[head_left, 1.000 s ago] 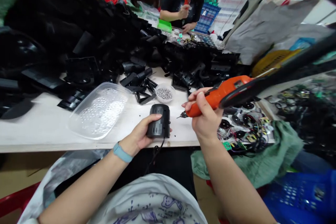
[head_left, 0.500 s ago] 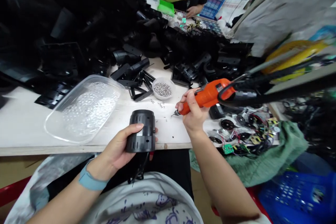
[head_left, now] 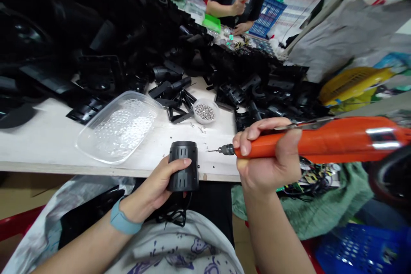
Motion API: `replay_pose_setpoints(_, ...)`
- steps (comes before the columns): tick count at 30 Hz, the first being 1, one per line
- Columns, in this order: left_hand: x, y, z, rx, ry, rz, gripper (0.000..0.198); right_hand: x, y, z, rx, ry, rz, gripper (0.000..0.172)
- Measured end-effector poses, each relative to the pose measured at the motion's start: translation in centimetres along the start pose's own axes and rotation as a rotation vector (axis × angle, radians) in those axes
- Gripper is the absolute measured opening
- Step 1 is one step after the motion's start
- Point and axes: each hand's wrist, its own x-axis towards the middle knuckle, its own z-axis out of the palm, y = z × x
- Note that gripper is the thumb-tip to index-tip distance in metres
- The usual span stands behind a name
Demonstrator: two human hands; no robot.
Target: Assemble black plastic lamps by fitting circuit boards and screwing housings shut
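Observation:
My left hand (head_left: 153, 188) grips a black slotted cylindrical housing (head_left: 183, 167) upright at the table's front edge, and a thin black cable (head_left: 175, 216) hangs from its underside. My right hand (head_left: 266, 154) is wrapped around the barrel of an orange electric screwdriver (head_left: 334, 140), which lies nearly level. Its metal bit (head_left: 221, 150) points left toward the housing, with a small gap between them. The hands do not touch each other.
A clear plastic tray (head_left: 118, 128) of transparent pieces and a small white bowl of screws (head_left: 204, 112) stand on the white table (head_left: 48, 145). Heaps of black plastic parts (head_left: 96, 55) rise behind them. A co-worker (head_left: 237, 4) works at the far end.
The orange screwdriver has risen toward my head and swung level, so it looks larger. The housing has moved right in view, still in my left hand.

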Motion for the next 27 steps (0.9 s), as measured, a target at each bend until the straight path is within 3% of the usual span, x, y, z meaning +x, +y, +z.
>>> replay_pose_setpoints(8,-0.9,-0.5,1.1,0.146,0.036,0.152,0.041,-2.1,-2.2,2.8,0.048,-0.077,-0.001,0.029)
replay_pose_setpoints(19,-1.0,-0.8,2.0,0.288,0.009,0.333,0.034,-3.9,-1.6,4.7,0.092,-0.234,0.020,0.027)
replay_pose_setpoints(23,-1.2,-0.7,2.0,0.290,0.068,0.323,0.031,-4.2,-1.3,5.0,0.101,-0.276,0.042,0.026)
replay_pose_setpoints(27,-1.1,-0.9,1.9,0.282,0.046,0.335,0.030,-4.4,-1.3,5.2,0.114,-0.297,0.037,0.025)
